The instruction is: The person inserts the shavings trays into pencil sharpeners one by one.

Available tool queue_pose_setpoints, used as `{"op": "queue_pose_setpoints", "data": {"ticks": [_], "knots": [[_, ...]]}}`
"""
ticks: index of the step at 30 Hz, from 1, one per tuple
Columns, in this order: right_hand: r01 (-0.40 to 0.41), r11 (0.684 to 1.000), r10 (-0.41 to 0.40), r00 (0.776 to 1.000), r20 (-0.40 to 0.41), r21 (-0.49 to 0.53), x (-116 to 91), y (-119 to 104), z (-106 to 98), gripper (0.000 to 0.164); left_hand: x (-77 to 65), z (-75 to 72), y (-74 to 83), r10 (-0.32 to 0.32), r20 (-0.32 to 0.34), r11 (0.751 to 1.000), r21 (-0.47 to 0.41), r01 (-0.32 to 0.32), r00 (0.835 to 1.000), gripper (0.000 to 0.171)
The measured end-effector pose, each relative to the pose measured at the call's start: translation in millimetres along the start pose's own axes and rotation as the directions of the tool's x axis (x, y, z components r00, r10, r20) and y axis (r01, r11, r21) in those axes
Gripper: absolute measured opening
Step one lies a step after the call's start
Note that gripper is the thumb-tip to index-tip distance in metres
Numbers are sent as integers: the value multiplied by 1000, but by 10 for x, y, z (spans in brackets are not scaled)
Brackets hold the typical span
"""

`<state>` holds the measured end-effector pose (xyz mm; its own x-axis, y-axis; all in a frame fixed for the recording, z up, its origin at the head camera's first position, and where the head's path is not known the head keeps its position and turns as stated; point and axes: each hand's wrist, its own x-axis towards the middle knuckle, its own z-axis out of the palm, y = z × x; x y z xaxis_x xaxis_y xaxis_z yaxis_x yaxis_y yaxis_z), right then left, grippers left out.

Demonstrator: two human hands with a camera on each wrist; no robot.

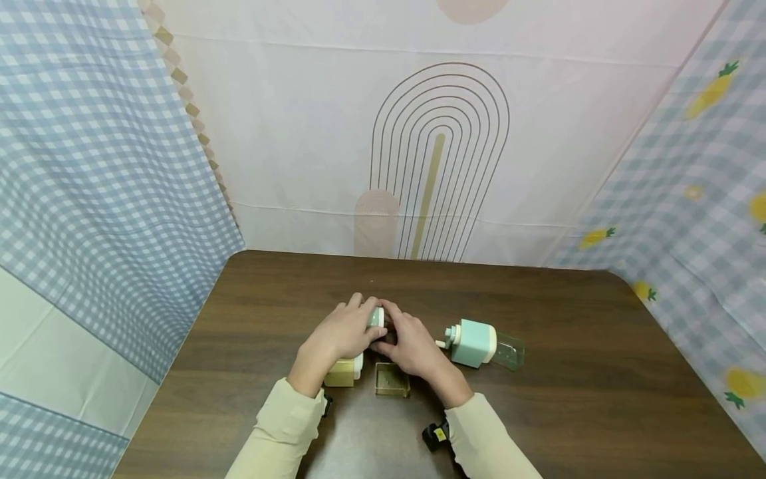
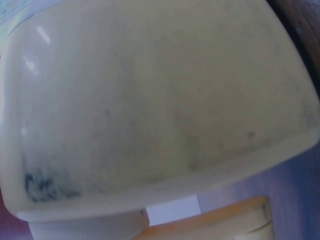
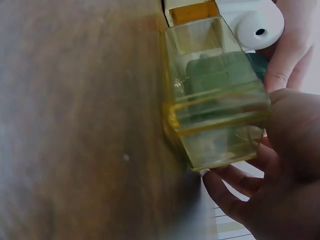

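Observation:
My left hand (image 1: 342, 330) grips a mint-green pencil sharpener (image 1: 375, 317) with a white rim. At its right end my right hand (image 1: 413, 342) curls its fingers and thumb around a dark see-through part that looks like its drawer, mostly hidden. In the right wrist view, green shows through a clear yellow drawer (image 3: 215, 115) standing in front, with right fingers (image 3: 232, 192) behind it. A yellow pencil sharpener (image 1: 340, 374) sits beneath the left wrist; its smudged cream face (image 2: 160, 105) fills the left wrist view.
To the right lies a teal crank pencil sharpener (image 1: 473, 342) with its clear green drawer (image 1: 509, 351) pulled out. The brown wooden table (image 1: 586, 399) ends at a hanging white cloth (image 1: 299, 146) behind, with checked cloths at both sides.

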<state>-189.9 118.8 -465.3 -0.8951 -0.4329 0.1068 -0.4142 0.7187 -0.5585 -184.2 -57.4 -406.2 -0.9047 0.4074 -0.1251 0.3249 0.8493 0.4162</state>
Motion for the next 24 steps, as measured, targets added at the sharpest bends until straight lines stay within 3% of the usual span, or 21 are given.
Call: {"op": "queue_pose_setpoints", "data": {"ticks": [5,16,24], "knots": [[-5,999,4,1000,11,51,3,12,-8,80,-4,-5,-8,9,-8,1000,-9,-9,1000,54],[4,999,-3,1000,-23,37,4,12,17,80,4,16,-13,7,-11,1000,10,-7,1000,52],[9,999,-9,1000,-5,53,1,24,11,80,7,26,-7,2,-20,1000,0,-2,1000,52]]}}
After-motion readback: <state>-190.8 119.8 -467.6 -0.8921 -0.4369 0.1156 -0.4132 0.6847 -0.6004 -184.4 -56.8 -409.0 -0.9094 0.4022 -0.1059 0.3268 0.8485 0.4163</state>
